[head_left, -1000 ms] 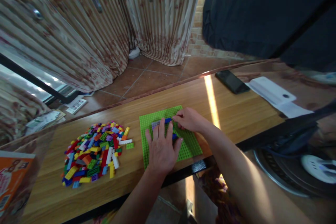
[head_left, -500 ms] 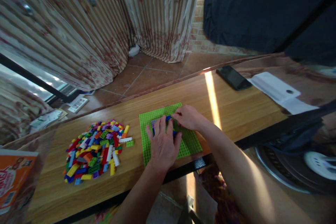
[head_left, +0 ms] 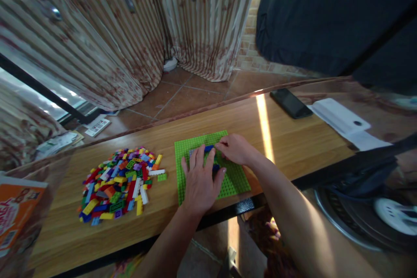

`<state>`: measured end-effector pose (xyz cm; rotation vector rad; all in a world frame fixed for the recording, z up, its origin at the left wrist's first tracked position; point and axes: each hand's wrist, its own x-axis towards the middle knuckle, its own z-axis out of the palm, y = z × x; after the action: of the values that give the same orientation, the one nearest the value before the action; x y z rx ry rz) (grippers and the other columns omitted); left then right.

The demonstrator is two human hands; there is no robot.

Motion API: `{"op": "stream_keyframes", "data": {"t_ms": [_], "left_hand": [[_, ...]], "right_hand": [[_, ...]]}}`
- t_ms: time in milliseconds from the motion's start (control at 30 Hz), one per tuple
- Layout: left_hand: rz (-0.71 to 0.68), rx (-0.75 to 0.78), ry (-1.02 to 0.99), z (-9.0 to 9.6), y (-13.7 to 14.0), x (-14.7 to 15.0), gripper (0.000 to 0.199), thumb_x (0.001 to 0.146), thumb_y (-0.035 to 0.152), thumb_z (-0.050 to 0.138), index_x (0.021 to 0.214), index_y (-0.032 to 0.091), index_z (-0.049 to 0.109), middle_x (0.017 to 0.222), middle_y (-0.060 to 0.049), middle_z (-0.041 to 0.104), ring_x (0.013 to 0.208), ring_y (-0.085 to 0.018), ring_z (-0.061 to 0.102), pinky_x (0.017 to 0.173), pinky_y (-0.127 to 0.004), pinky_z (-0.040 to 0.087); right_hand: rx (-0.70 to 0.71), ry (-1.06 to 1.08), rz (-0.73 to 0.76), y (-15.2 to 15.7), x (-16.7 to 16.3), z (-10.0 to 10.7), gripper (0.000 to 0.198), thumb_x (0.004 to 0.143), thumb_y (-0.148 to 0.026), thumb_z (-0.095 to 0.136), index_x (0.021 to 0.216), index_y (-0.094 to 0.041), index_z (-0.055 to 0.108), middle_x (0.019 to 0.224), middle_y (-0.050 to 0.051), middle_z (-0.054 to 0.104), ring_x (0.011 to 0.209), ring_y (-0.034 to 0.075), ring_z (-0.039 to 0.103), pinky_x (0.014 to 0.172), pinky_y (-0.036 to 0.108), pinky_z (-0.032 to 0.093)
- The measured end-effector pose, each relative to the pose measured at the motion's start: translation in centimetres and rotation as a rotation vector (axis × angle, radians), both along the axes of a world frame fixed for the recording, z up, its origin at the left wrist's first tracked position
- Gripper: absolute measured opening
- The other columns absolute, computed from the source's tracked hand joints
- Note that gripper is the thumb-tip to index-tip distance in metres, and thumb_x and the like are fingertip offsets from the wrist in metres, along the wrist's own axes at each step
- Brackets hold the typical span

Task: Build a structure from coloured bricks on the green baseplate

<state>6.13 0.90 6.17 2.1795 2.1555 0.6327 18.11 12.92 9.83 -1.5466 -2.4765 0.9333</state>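
Little had shifted over the past second: the left hand [head_left: 201, 187], fingers spread, lay across the square, studded green plastic baseplate [head_left: 236, 186] near the wooden tabletop's [head_left: 224, 117] front edge. The right hand's [head_left: 233, 148] fingers stood narrow at a blue plastic brick [head_left: 209, 148] (grip impossible to tell), where the work had stayed.

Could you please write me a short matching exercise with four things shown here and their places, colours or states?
1. Left hand
2. Right hand
3. Brick pile
4. Phone

A. Curled, at one end of a blue brick
B. Black, lying flat
C. Spread over the green baseplate
D. Many-coloured, heaped left of the baseplate

Pairs: 1-C; 2-A; 3-D; 4-B
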Motion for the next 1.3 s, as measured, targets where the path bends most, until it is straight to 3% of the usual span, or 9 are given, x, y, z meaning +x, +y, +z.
{"op": "stream_keyframes", "data": {"t_ms": [233, 633, 900, 1300], "left_hand": [[-0.015, 0.087, -0.053, -0.14, -0.48, -0.3, 0.027, 0.092, 0.032, 0.053, 0.114, 0.024, 0.068, 0.139, -0.01, 0.056, 0.13, -0.03, 0.047, 0.11, -0.064, 0.022], [-0.031, 0.061, -0.016, -0.19, -0.29, 0.25, 0.027, 0.093, 0.03, 0.052, 0.113, 0.02, 0.067, 0.137, -0.01, 0.058, 0.132, -0.031, 0.045, 0.11, -0.064, 0.021], [-0.05, 0.103, -0.058, -0.46, -0.23, 0.19, 0.028, 0.092, 0.029, 0.054, 0.114, 0.019, 0.066, 0.126, -0.008, 0.066, 0.122, -0.03, 0.052, 0.11, -0.056, 0.026], [-0.063, 0.127, -0.092, -0.67, -0.05, 0.04, 0.026, 0.09, 0.027, 0.054, 0.112, 0.015, 0.063, 0.119, -0.01, 0.067, 0.115, -0.027, 0.055, 0.11, -0.051, 0.03]], "right_hand": [[-0.024, 0.014, -0.011, 0.16, 0.05, -0.24, 0.031, 0.091, -0.029, 0.05, 0.071, -0.016, 0.068, 0.068, 0.005, 0.07, 0.06, 0.013, 0.059, 0.056, 0.024, 0.037], [0.038, -0.019, 0.011, 0.08, -0.16, -0.32, 0.033, 0.091, -0.032, 0.05, 0.069, -0.016, 0.069, 0.066, 0.005, 0.069, 0.06, 0.013, 0.058, 0.057, 0.024, 0.036], [0.087, -0.013, 0.024, 0.21, -0.1, -0.84, 0.024, 0.086, -0.028, 0.055, 0.07, -0.017, 0.071, 0.069, 0.005, 0.07, 0.065, 0.015, 0.059, 0.059, 0.025, 0.036], [0.134, -0.052, 0.043, -0.21, -0.91, -0.85, 0.024, 0.083, -0.022, 0.053, 0.072, -0.017, 0.073, 0.074, 0.009, 0.072, 0.07, 0.018, 0.062, 0.06, 0.026, 0.036]]}}
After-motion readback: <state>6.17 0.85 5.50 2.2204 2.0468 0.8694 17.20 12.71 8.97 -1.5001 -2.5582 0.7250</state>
